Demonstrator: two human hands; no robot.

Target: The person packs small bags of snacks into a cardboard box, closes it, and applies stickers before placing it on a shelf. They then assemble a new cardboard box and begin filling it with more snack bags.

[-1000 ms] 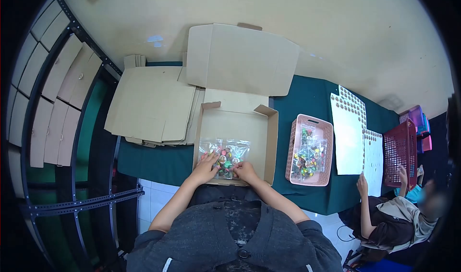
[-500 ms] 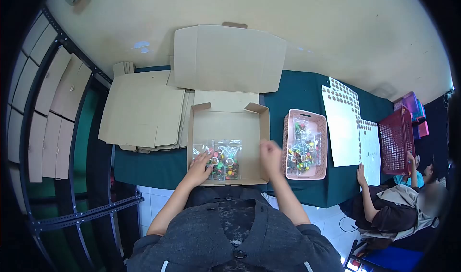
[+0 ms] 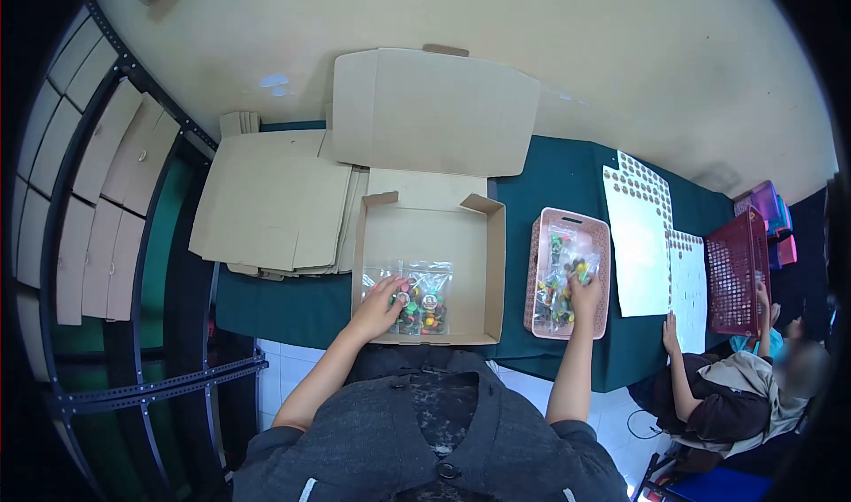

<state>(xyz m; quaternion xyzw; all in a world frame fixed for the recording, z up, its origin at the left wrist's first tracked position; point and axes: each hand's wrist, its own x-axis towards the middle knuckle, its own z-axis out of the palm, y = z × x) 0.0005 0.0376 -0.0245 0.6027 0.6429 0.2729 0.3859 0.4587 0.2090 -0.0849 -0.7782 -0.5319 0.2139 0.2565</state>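
An open cardboard box (image 3: pixel 495 272) stands in front of me, its lid (image 3: pixel 434 108) raised against the wall. Two clear zip bags of small colourful pieces (image 3: pixel 432 311) lie side by side in its front left part, each with a round label. Over the left bag rests my left hand (image 3: pixel 377 309), fingers stretched out. My right hand (image 3: pixel 584 296) is inside the pink basket (image 3: pixel 602 263), its fingers closed on a clear bag of colourful pieces (image 3: pixel 576 267). More such bags (image 3: pixel 554 303) lie beneath and beside it.
Flat cardboard boxes (image 3: pixel 266 201) are stacked left of the box. Sticker sheets (image 3: pixel 634 254) lie to the right, near a red basket (image 3: pixel 736 272). A co-worker (image 3: pixel 731 396) sits there, one hand on a sheet. Shelves of boxes (image 3: pixel 106 201) stand at far left.
My right hand has moved right, from the box's right wall into the pink basket, and has closed on a bag there. My left hand stays on the bag in the box.
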